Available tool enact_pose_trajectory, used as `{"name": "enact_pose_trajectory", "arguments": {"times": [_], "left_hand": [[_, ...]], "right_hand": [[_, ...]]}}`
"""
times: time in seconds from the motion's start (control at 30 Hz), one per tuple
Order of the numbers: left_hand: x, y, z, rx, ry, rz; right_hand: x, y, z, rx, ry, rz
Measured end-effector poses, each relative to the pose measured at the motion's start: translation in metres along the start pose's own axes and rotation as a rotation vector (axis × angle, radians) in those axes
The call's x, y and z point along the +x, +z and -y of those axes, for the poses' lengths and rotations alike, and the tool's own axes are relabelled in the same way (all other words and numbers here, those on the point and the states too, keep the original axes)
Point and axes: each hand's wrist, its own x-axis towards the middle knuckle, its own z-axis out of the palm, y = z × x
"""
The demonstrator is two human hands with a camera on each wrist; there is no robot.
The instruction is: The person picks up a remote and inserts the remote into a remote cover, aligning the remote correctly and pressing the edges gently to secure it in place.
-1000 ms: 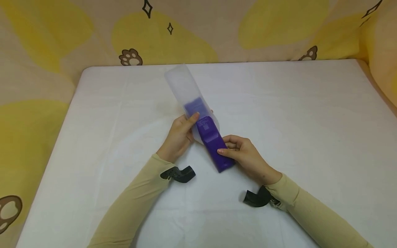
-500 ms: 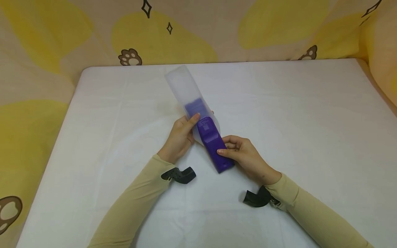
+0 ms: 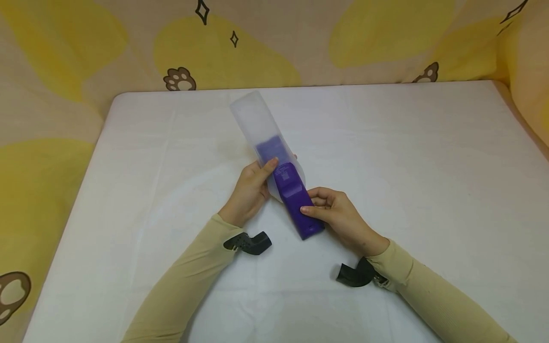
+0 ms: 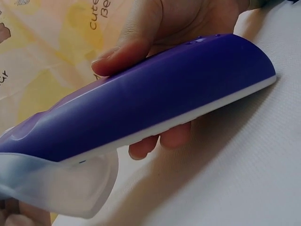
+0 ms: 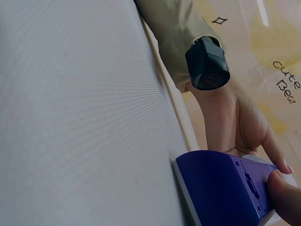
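A purple remote control (image 3: 296, 197) with a white front edge lies slantwise between the hands, its far part inside a translucent sleeve (image 3: 256, 116). The sleeve's upper end hangs flat beyond the remote. My left hand (image 3: 246, 190) grips the sleeve and remote near the sleeve's mouth, thumb on top, other fingers mostly hidden beneath. My right hand (image 3: 343, 216) pinches the remote near its bare lower end. In the left wrist view the right thumb lies on the purple back and fingertips show under the white edge. A battery cover outline (image 5: 256, 183) shows in the right wrist view.
A white cloth-covered table (image 3: 429, 181) lies below the hands. Yellow patterned fabric (image 3: 274, 43) hangs behind and at the sides. Black wrist cameras (image 3: 253, 243) stick out from both beige sleeves.
My left hand and the translucent sleeve have shifted slightly down and right, towards the right hand. The right hand has stayed almost still.
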Motion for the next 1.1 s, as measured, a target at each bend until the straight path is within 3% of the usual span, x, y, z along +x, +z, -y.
{"name": "enact_pose_trajectory", "arguments": {"times": [0.4, 0.6, 0.9, 1.1], "left_hand": [[0.0, -0.003, 0.003, -0.021, -0.003, 0.011], [0.0, -0.002, -0.001, -0.006, -0.035, -0.001], [0.0, -0.003, -0.012, -0.011, -0.038, -0.027], [0.001, -0.005, -0.016, -0.048, -0.007, -0.016]], "right_hand": [[0.001, 0.001, -0.002, 0.01, -0.012, -0.008], [0.001, 0.001, 0.0, -0.001, -0.005, -0.003], [0.003, 0.001, 0.003, -0.122, 0.026, 0.03], [0.002, 0.0, 0.002, -0.191, 0.024, 0.045]]}}
